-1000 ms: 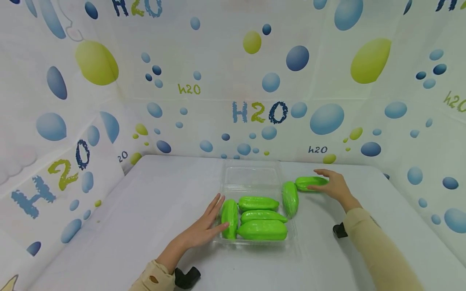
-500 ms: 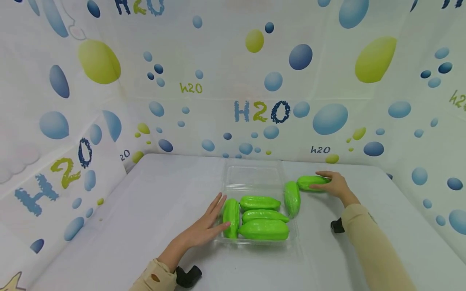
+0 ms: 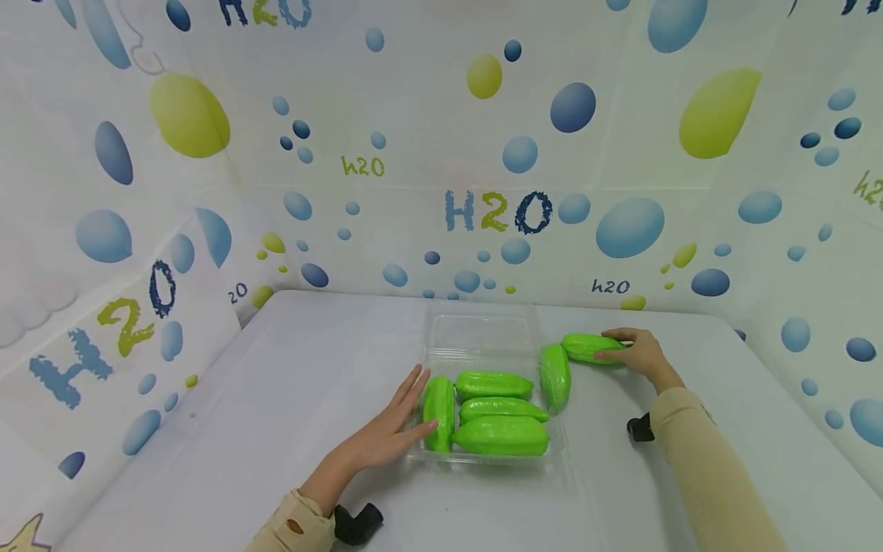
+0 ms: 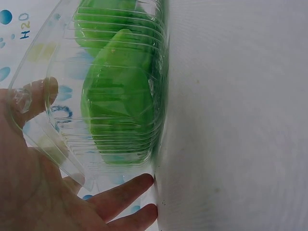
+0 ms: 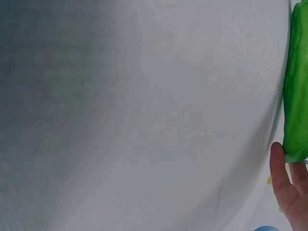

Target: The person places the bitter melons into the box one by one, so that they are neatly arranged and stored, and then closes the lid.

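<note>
Toward the back right, my right hand (image 3: 643, 358) grips the right end of a bright green, ridged, cucumber-shaped vegetable (image 3: 585, 346), thumb in front and fingers behind. In the right wrist view the thumb tip (image 5: 276, 147) touches the end of the same vegetable (image 5: 297, 91), which lies along the table. My left hand (image 3: 375, 439) rests at the left side of a clear plastic clamshell box (image 3: 483, 460), fingers straight along the outer wall and thumb over the rim. Several similar green vegetables (image 3: 500, 435) lie inside, one lengthwise (image 3: 438, 414) beside my left thumb.
The box's clear lid (image 3: 480, 333) lies folded back, away from me. Another green vegetable (image 3: 555, 376) lies at the box's right side, its far end near the gripped one. Black wrist devices (image 3: 357, 524) hang under both sleeves. A printed backdrop (image 3: 386, 100) rises behind the white table (image 3: 331, 345).
My right hand has closed in on the far vegetable's end, and that vegetable has turned slightly. The left hand and the box stay in place; the head view has shifted a little.
</note>
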### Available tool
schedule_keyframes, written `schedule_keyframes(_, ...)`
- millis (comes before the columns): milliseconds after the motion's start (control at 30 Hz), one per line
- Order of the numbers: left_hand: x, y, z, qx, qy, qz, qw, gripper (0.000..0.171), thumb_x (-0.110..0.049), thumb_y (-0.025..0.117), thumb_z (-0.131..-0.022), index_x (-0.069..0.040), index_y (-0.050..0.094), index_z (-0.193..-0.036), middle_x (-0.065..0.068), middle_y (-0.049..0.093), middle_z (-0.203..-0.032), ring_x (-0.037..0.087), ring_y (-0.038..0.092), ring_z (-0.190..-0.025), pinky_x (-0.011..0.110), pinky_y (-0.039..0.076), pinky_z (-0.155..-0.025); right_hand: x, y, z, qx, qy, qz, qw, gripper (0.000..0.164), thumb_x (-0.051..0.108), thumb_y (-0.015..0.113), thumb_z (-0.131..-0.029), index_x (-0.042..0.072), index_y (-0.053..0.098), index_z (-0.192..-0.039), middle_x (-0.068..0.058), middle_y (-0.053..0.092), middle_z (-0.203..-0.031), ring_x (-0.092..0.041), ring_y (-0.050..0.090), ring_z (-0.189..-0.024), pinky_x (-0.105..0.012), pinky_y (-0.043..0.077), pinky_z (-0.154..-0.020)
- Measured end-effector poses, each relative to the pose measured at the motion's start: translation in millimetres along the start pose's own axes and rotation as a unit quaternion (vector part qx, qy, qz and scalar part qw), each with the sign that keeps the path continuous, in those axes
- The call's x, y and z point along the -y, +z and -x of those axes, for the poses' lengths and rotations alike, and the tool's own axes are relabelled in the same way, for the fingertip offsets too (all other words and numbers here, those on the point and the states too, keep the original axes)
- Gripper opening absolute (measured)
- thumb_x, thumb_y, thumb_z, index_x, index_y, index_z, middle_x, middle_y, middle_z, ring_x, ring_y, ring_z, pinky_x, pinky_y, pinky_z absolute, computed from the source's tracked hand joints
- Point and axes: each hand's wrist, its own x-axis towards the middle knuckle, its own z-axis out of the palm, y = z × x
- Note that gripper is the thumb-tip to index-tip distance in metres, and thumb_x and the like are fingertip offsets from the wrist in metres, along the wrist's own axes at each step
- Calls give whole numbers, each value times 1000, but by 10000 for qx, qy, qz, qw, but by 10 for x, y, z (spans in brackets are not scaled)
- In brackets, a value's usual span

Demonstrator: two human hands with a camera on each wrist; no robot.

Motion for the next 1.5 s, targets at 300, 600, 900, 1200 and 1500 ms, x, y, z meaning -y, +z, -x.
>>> schedule_keyframes(300,-14,-13,-4,8,68,35,10000,75,-41,46,-94,-21,-2,-148,7,-7,-153,28,-1,-138,59,16,-103,-2,-53,36,-215,-6,-54,9998,70,43,73,-75,-2,52,-125,-26,43,-132,-43,36,-117,-54,35,-92)
schedule_keyframes(600,-8,-1,1,12,69,83,9999,75,-40,46,-94,-20,-2,-148,8,-7,-153,29,-1,-138,60,16,-102,10,-122,58,-226,-230,-122,9994,68,39,72,-78,-3,50,-127,-25,43,-133,-42,40,-117,-51,39,-90)
schedule_keyframes(900,4,5,-2,-24,137,38,9999,75,-41,46,-94,-17,0,-148,8,-7,-153,29,-1,-138,60,16,-102,135,-168,116,-248,-556,-178,9980,64,36,70,-80,-2,51,-127,-24,45,-130,-41,48,-109,-48,43,-87)
schedule_keyframes(1200,15,7,-2,-7,128,46,9999,75,-41,46,-94,-20,-1,-148,7,-8,-153,28,-1,-138,59,16,-103,326,-188,202,-177,-759,-223,9967,62,35,71,-79,-1,52,-126,-21,47,-129,-38,52,-104,-43,46,-82)
schedule_keyframes(1500,12,10,-6,-28,104,54,9999,74,-41,46,-94,-22,-2,-148,7,-7,-153,29,-1,-138,60,17,-102,508,-107,239,-250,-964,-225,9948,58,34,74,-77,2,57,-122,-19,51,-125,-35,53,-100,-36,47,-74)
